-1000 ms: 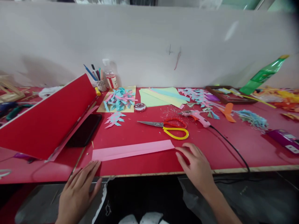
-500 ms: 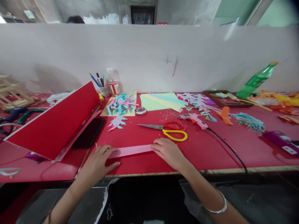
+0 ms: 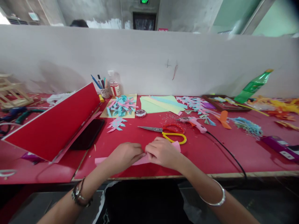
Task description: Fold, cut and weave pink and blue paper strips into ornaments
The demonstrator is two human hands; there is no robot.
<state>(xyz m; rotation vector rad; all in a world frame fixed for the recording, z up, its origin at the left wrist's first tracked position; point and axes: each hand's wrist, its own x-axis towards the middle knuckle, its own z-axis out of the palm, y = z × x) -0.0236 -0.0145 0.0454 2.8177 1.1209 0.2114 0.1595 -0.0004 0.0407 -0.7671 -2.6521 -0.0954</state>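
Near the front edge of the red table, a pink paper strip (image 3: 141, 161) runs beneath both hands, with one end showing at the left and the other at the right. My left hand (image 3: 126, 156) is closed on the strip, its fingertips pinching around the middle. Right beside it, my right hand (image 3: 161, 152) pinches the strip too, and the two sets of fingertips almost meet. Scissors (image 3: 173, 133) with red and yellow handles lie just beyond my right hand. Part of the strip is hidden under the hands.
A pink glue gun (image 3: 193, 122) with a black cord lies at the right. Cut paper pieces (image 3: 122, 105) and coloured sheets (image 3: 151, 105) are behind. A red board (image 3: 58, 121) leans over a black phone (image 3: 90, 135) at the left. A green bottle (image 3: 253, 87) tilts at the back right.
My left hand moved right and my right hand slightly left, from the strip's two ends to its middle. Both now pinch it close together, and its ends stick out on either side.
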